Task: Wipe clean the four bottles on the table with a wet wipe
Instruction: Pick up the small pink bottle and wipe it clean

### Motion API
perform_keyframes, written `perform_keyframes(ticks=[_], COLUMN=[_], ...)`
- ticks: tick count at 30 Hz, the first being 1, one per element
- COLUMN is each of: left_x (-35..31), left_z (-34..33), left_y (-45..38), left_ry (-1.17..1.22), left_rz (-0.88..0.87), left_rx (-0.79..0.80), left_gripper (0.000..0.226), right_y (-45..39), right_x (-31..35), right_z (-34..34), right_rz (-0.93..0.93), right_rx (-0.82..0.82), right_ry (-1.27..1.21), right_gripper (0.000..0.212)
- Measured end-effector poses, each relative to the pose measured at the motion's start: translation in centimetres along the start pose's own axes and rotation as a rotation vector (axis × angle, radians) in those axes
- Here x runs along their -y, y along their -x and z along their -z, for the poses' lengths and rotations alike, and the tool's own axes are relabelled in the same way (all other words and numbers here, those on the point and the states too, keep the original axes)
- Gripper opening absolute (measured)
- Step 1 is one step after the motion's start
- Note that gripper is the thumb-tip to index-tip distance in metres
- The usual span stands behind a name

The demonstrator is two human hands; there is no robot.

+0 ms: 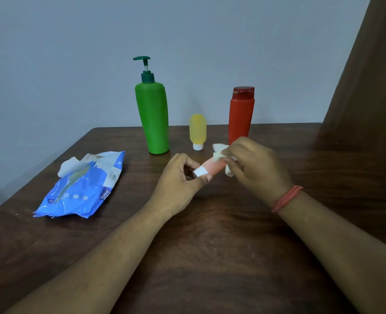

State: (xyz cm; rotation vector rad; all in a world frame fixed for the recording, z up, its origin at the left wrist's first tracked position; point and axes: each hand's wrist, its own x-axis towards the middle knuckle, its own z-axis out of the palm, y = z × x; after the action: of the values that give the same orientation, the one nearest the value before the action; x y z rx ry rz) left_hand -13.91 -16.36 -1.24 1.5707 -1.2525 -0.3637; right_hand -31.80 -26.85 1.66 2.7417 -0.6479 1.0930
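Pink bottle (212, 168) between hands, left hand (179, 182) pinching cap, right hand (253, 164) wiping

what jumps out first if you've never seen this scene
The two hands at the centre: the left hand holds a small pink bottle by its white cap end while the right hand rubs it with a wet wipe. Behind stands a tall green pump bottle; a blue wipes pack lies left.

The blue wipes pack (81, 189) reads "mee mee" along its edge.
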Motion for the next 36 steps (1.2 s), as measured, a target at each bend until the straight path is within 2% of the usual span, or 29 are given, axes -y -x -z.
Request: perform_keyframes(ticks=[2, 3, 7, 9, 13, 17, 19, 22, 23, 27, 31, 35, 36], left_x=[-0.1, -0.1, 0.0, 0.1, -0.2, -0.2, -0.2, -0.2, -0.2, -0.1, -0.2, 0.1, 0.2], left_z=[0.1, 0.1, -0.1, -0.1, 0.0, 0.0, 0.2, 0.2, 0.1, 0.5, 0.5, 0.2, 0.2], left_y=[0.0, 0.0, 0.0, -0.1, 0.1, 0.4, 0.4, 0.4, 0.4, 0.3, 0.2, 0.3, 0.2], left_ry=[-0.015, -0.024, -0.026, 0.011, 0.279, 0.483, 0.476, 0.403, 0.363, 0.281, 0.212, 0.225, 0.262], left_rz=[-0.001, -0.003, -0.03, -0.006, 0.132, 0.182, 0.194, 0.181, 0.171, 0.163, 0.131, 0.135, 0.156], left_rx=[-0.008, -0.006, -0.012, -0.019, 0.035, 0.12, 0.136, 0.158, 0.159, 0.137, 0.141, 0.135, 0.129], left_gripper=[0.03, 0.031, 0.031, 0.03, 0.027, 0.031, 0.029, 0.017, 0.016, 0.019, 0.018, 0.021, 0.023], right_y=[0.1, 0.2, 0.2, 0.1, 0.2, 0.2, 0.1, -0.1, -0.2, -0.2, -0.4, -0.4, -0.4], right_x=[-1.0, -1.0, 0.7, 0.4, -1.4, -0.2, -0.1, -0.6, -0.4, 0.5, -0.1, 0.9, 0.7], right_z=[0.4, 0.5, -0.2, -0.2, 0.6, 0.4, 0.5, 1.1, 1.2, 1.0, 1.6, 1.0, 1.0], right_rz=[-0.15, -0.168, 0.068, 0.054, -0.189, -0.062, -0.052, -0.216, -0.216, -0.037, -0.149, 0.086, 0.086], right_rx=[-0.075, -0.084, 0.065, 0.049, -0.14, -0.092, -0.084, -0.187, -0.194, -0.109, -0.201, -0.125, -0.13], right_ry=[-0.024, -0.038, -0.036, -0.034, -0.094, -0.074, -0.025, -0.058, -0.072, -0.008, 0.017, 0.081, 0.099], right_gripper=[0.015, 0.016, 0.016, 0.015, 0.012, 0.012, 0.014, 0.017, 0.018, 0.019, 0.019, 0.013, 0.013])
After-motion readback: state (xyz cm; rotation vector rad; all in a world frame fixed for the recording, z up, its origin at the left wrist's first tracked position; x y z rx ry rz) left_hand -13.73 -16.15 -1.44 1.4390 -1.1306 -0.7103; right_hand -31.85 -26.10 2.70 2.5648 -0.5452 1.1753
